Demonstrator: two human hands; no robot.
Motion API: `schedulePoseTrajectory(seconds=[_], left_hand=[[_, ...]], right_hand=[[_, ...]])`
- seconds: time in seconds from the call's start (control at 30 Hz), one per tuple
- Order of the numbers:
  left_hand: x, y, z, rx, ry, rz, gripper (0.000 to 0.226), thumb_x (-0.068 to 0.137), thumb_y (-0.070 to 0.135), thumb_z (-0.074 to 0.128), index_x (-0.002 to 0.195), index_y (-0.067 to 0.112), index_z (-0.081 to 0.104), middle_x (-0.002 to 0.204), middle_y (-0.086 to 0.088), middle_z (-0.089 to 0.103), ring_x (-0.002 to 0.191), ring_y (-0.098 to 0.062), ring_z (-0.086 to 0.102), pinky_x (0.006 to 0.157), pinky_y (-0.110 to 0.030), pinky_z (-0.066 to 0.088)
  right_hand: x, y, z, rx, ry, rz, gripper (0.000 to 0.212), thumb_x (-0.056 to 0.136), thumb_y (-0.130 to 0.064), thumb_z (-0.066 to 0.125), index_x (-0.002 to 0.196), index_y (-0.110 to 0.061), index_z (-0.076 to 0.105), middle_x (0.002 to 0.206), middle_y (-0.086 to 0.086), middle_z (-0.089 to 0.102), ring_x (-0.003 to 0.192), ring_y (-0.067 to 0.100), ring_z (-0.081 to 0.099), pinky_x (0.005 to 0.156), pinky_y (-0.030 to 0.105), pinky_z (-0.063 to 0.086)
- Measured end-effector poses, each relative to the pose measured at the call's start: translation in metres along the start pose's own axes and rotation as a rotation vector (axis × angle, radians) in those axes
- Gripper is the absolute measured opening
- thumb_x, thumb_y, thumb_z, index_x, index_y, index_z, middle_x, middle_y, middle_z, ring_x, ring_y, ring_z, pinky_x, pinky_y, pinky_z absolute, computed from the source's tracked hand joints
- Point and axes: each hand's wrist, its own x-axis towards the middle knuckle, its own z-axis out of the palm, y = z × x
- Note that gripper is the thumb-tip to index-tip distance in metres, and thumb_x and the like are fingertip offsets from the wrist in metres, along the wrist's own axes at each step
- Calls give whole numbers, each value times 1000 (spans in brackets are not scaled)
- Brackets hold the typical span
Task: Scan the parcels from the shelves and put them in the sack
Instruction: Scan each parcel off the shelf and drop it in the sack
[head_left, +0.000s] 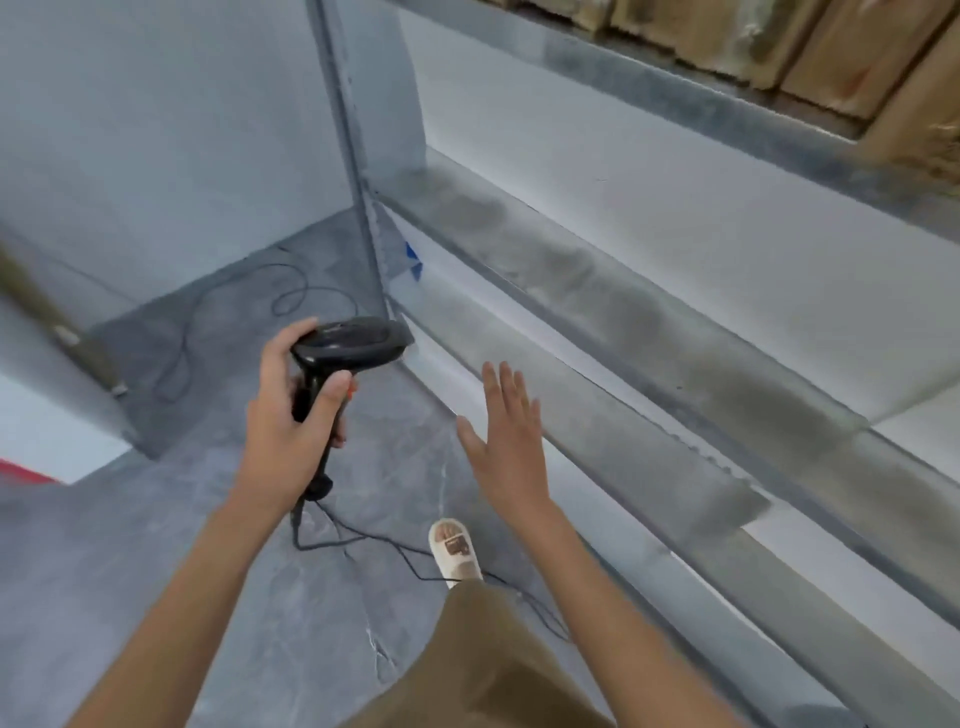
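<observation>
Black corded scanner (349, 343) gripped in left hand (288, 410); right hand (506, 441) fingers straight, apart, near grey metal shelves (597, 291).

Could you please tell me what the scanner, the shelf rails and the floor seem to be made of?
Scanner: likely black plastic, glossy highlights on its head.
Shelf rails: apparently dull grey metal, folded edges, smudged.
Floor: grey stone-look tile or vinyl, pale veins; which, unclear.
</observation>
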Motion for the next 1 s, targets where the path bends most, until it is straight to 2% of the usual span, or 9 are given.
schedulePoseTrajectory(seconds=[0.13, 0.17, 0.27, 0.37, 0.57, 0.63, 0.73, 0.9, 1.0], left_hand=[[28, -16, -30, 8, 154, -23, 41, 92, 41, 59, 126, 55, 41, 81, -1, 68, 54, -26, 59, 56, -36, 55], [38, -20, -35, 3, 185, -33, 41, 92, 41, 59, 126, 56, 41, 82, -1, 69, 54, -28, 59, 56, -38, 55], [79, -32, -39, -5, 241, -26, 44, 101, 21, 57, 126, 54, 42, 83, 1, 69, 53, -24, 57, 53, -34, 55], [134, -41, -31, -52, 277, -16, 41, 99, 22, 55, 129, 48, 42, 82, -4, 67, 52, -24, 55, 52, -31, 53], [261, -48, -9, -124, 340, -24, 44, 88, 44, 62, 129, 45, 44, 82, -7, 67, 53, -27, 55, 54, -35, 51], [297, -49, -11, -140, 377, 3, 40, 97, 37, 64, 130, 43, 44, 81, -4, 67, 54, -26, 56, 55, -36, 52], [346, -40, -20, -165, 431, 50, 40, 99, 24, 55, 134, 37, 41, 79, 0, 67, 54, -24, 55, 52, -33, 52], [429, -16, -41, -243, 443, 154, 40, 99, 23, 53, 135, 34, 39, 81, -4, 67, 52, -25, 53, 50, -32, 51], [482, -5, -50, -305, 422, 227, 43, 97, 26, 52, 137, 28, 37, 83, -7, 66, 52, -29, 53, 49, -33, 50]], right_hand=[[59, -26, 26, 41, -93, -66, 71, 104, -33, 46, 160, -21, 4, 169, 4, 1, 155, 19, -6, 124, 39, -7], [74, -32, 31, 49, -109, -90, 71, 105, -33, 45, 160, -21, 3, 169, 3, 0, 155, 18, -7, 125, 41, -6], [125, -42, 40, 54, -133, -165, 69, 105, -33, 43, 160, -24, 1, 169, 0, -4, 155, 15, -10, 122, 37, -10], [184, -48, 42, 58, -136, -227, 68, 106, -33, 42, 160, -26, 2, 168, -4, -7, 150, 7, -17, 120, 33, -14], [307, -68, 31, 63, -88, -336, 66, 107, -39, 39, 160, -28, 2, 166, -9, -11, 147, -1, -25, 122, 30, -16], [345, -83, 29, 67, -61, -383, 66, 106, -38, 40, 160, -28, 4, 167, -7, -8, 149, 0, -23, 124, 32, -12], [394, -116, 23, 75, -2, -455, 67, 106, -38, 43, 159, -30, 3, 166, -8, -7, 149, 1, -21, 120, 27, -16], [466, -178, 2, 95, 116, -518, 67, 105, -44, 39, 157, -33, -2, 167, -8, -8, 151, 4, -20, 122, 31, -12], [508, -212, -11, 101, 189, -555, 70, 105, -41, 44, 158, -32, -1, 168, -6, -8, 152, 8, -19, 121, 30, -14]])
